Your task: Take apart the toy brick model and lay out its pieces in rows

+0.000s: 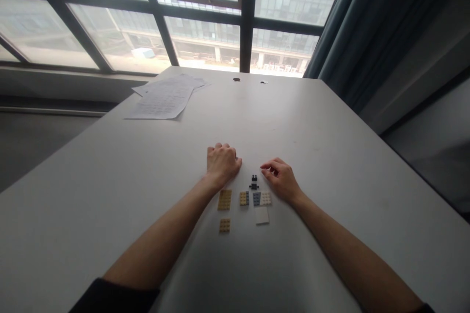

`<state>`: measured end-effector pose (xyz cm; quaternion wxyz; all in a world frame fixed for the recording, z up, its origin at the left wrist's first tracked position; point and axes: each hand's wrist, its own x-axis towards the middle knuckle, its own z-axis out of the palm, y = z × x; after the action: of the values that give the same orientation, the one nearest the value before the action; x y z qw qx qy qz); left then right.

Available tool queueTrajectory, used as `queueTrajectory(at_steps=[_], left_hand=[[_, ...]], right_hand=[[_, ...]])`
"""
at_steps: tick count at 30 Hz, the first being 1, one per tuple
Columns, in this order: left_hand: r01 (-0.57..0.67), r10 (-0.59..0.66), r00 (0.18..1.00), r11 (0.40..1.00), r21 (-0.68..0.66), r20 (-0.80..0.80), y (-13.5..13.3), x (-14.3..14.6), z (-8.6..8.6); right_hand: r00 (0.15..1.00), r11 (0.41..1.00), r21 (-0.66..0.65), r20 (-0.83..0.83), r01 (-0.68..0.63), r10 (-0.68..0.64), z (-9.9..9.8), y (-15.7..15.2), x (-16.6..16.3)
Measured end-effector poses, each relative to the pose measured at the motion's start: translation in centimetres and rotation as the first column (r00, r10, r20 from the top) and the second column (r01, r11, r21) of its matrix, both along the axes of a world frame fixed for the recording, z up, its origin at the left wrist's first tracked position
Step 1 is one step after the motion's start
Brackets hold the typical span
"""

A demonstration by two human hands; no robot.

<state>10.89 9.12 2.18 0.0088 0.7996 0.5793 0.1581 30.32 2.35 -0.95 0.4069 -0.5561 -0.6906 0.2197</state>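
Observation:
My left hand [222, 161] is closed with its knuckles up, above the tan plates; a small dark spot shows by its thumb, but what it holds is hidden. My right hand [280, 178] rests on its side to the right of the small black bricks, fingers loosely bent and slightly apart, nothing visible in them. Between the hands lie a small black brick [254, 177] and a black piece with side pins [253, 186]. Nearer me are a long tan plate [224, 200], a shorter tan plate [224, 225], a tan-and-grey pair [244, 198], a dark grey plate [256, 199], a white studded plate [266, 198] and a smooth white tile [262, 215].
All the pieces lie on a white table [110, 195]. Printed papers [165, 100] overlap at its far left. Two round cable holes, one of them a dark-centred grommet [237, 79], sit near the far edge. Windows stand beyond, and a blue-grey curtain [367, 34] hangs at the right.

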Motion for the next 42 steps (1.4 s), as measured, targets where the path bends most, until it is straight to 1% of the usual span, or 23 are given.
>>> queueTrajectory(at_steps=[3, 6, 8, 11, 14, 16, 18, 22, 29, 32, 36, 39, 42], left_hand=[[-0.011, 0.011, 0.999, 1.0, -0.011, 0.04, 0.7, -1.0, 0.8], [-0.019, 0.02, 0.996, 1.0, -0.018, 0.086, 1.2, -3.3, 1.5], [0.01, -0.008, 0.995, 1.0, -0.018, 0.1, 0.9, -5.0, 1.7], [0.095, -0.091, 0.991, 0.995, -0.033, 0.096, -0.6, -7.4, 1.0], [0.179, -0.17, 0.979, 0.981, -0.071, 0.114, -2.2, -8.7, -0.2], [0.19, -0.177, 0.973, 0.978, -0.085, 0.148, -2.8, -9.1, -0.8], [0.18, -0.162, 0.97, 0.98, -0.081, 0.183, -3.1, -9.3, -1.2], [0.168, -0.152, 0.963, 0.984, -0.055, 0.224, -3.2, -9.5, -1.7], [0.174, -0.163, 0.962, 0.984, -0.031, 0.217, -3.2, -9.5, -2.1], [0.168, -0.158, 0.963, 0.985, -0.029, 0.218, -3.3, -9.5, -2.0], [0.157, -0.149, 0.966, 0.987, -0.025, 0.214, -3.6, -9.9, -2.0], [0.142, -0.135, 0.97, 0.99, -0.018, 0.204, -3.9, -10.3, -2.1], [0.123, -0.118, 0.972, 0.992, -0.013, 0.204, -4.1, -10.4, -2.1]], right_hand=[[1.0, 1.0, -0.002, -0.014, 0.003, -0.003, 0.0, -0.1, 0.0], [1.0, 1.0, -0.009, -0.027, 0.001, -0.001, 0.0, -0.2, 0.1], [0.999, 1.0, -0.024, -0.03, 0.01, -0.011, 0.1, -0.1, 0.2], [1.0, 1.0, -0.029, 0.017, -0.001, 0.002, 0.5, 0.3, -0.3], [0.982, 0.992, -0.002, 0.14, -0.128, 0.127, 1.0, 1.4, -1.9], [0.947, 0.974, -0.004, 0.235, -0.225, 0.22, 1.4, 2.3, -3.5], [0.907, 0.959, -0.029, 0.32, -0.28, 0.275, 1.6, 3.3, -5.2], [0.853, 0.956, -0.068, 0.436, -0.287, 0.287, 1.8, 4.5, -7.2], [0.801, 0.944, -0.088, 0.508, -0.319, 0.318, 2.6, 4.9, -7.4], [0.773, 0.927, -0.096, 0.525, -0.362, 0.356, 3.2, 5.4, -7.4], [0.727, 0.902, -0.075, 0.566, -0.425, 0.389, 3.7, 5.8, -8.1], [0.686, 0.899, -0.068, 0.623, -0.433, 0.377, 3.6, 5.5, -8.8], [0.674, 0.905, -0.05, 0.65, -0.423, 0.352, 3.4, 5.0, -9.3]])
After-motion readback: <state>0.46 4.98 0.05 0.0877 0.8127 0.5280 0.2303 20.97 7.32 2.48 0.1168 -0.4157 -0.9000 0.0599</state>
